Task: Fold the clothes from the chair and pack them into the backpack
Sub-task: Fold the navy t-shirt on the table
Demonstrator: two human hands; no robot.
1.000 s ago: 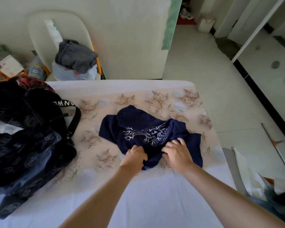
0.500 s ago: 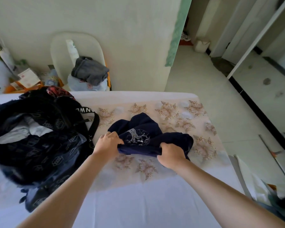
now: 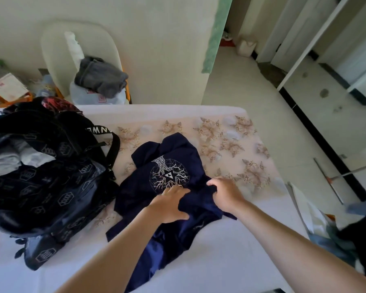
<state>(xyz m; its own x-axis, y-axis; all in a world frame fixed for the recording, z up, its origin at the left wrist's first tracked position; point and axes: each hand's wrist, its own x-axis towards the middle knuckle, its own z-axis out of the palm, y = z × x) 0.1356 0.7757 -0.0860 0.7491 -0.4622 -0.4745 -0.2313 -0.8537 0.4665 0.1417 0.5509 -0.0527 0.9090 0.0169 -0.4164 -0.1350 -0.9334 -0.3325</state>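
Note:
A navy T-shirt (image 3: 156, 172) with a white tree print lies spread on the bed, its lower part reaching toward the near edge. My left hand (image 3: 169, 204) rests on the shirt just below the print, gripping a fold of fabric. My right hand (image 3: 226, 194) is closed on the cloth at the shirt's right side. The open black backpack (image 3: 44, 182) with hexagon logos sits on the left of the bed, pale clothes showing inside. On the white chair (image 3: 51, 49) behind the bed lie a grey garment (image 3: 101, 76) and a light one under it.
The bed (image 3: 230, 256) has a flowered cover and a white sheet. Boxes and clutter (image 3: 9, 87) sit at the far left. Bags and cloth (image 3: 330, 235) lie right of the bed. A squeegee (image 3: 330, 182) lies on the tiled floor.
The bunched shirt has been opened out and now lies longer, print up, toward the near edge. Both hands moved from its ends to its middle and right side.

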